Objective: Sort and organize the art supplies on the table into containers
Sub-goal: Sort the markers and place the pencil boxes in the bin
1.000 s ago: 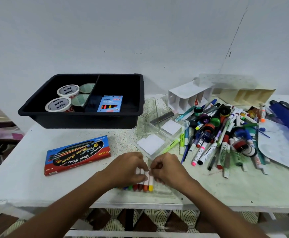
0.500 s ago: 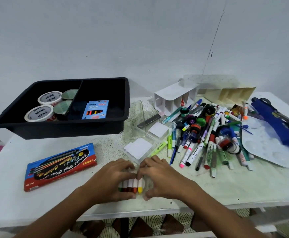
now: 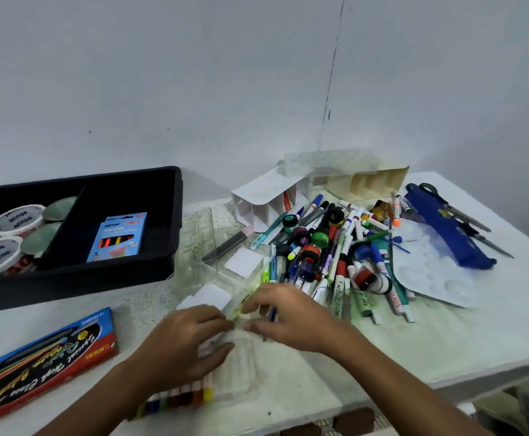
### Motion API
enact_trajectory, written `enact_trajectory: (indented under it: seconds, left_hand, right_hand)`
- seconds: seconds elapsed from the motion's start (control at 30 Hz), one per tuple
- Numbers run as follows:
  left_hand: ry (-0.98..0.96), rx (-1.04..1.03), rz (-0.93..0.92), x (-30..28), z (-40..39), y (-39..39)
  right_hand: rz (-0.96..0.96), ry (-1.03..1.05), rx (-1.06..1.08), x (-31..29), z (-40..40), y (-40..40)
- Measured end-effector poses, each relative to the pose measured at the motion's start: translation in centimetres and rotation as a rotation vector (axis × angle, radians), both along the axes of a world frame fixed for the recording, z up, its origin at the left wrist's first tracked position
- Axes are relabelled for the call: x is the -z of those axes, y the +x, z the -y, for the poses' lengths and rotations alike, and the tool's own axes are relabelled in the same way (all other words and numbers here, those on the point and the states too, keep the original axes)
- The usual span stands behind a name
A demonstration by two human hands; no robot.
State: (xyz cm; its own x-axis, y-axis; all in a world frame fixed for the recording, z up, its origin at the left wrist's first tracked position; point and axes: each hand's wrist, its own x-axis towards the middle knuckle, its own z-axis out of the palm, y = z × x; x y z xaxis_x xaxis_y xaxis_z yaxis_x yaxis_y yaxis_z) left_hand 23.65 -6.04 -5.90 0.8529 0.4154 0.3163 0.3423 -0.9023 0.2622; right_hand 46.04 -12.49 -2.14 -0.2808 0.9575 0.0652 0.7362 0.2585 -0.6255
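A clear plastic pack of felt markers (image 3: 194,394) lies at the table's front edge, its coloured ends showing below my left hand (image 3: 187,344). That hand presses down on the pack. My right hand (image 3: 288,316) pinches the pack's clear upper edge, beside a yellow-green highlighter (image 3: 241,302). A heap of loose markers, pens and small paint pots (image 3: 329,253) lies right of my hands. The black divided tray (image 3: 162,262) at the left holds white Ninso tubs (image 3: 14,220) and a blue neon pencil box (image 3: 118,236).
A red and blue crayon box (image 3: 43,357) lies at the front left. An open clear box (image 3: 206,247) stands behind my hands, with white organizers (image 3: 266,199) at the wall. A paint palette (image 3: 429,272), blue pouch (image 3: 445,228) and scissors (image 3: 464,215) lie at the right.
Both hands have slid up along the marker pack, away from me, so more of the coloured ends show. My view has swung to the right.
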Motion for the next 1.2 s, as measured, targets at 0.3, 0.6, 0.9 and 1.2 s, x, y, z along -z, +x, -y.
enact_trajectory:
  seconds: [0.3, 0.6, 0.9, 1.2]
  left_hand:
    - [0.037, 0.020, 0.095, -2.5, -3.6, 15.2]
    - [0.135, -0.099, -0.176, 0.4, -6.6, 24.4]
    - [0.136, -0.031, -0.248, -0.9, -8.3, 28.9]
    - [0.002, -0.032, -0.351, -1.6, -8.6, 29.5]
  right_hand:
    - [-0.019, 0.042, 0.352, -1.6, -1.2, 14.1]
    - [-0.008, 0.047, 0.656, -0.6, -3.2, 26.9]
    - [0.363, -0.001, 0.409, 0.2, -7.6, 27.4]
    - [0.512, 0.096, 0.403, 1.6, -8.2, 26.0]
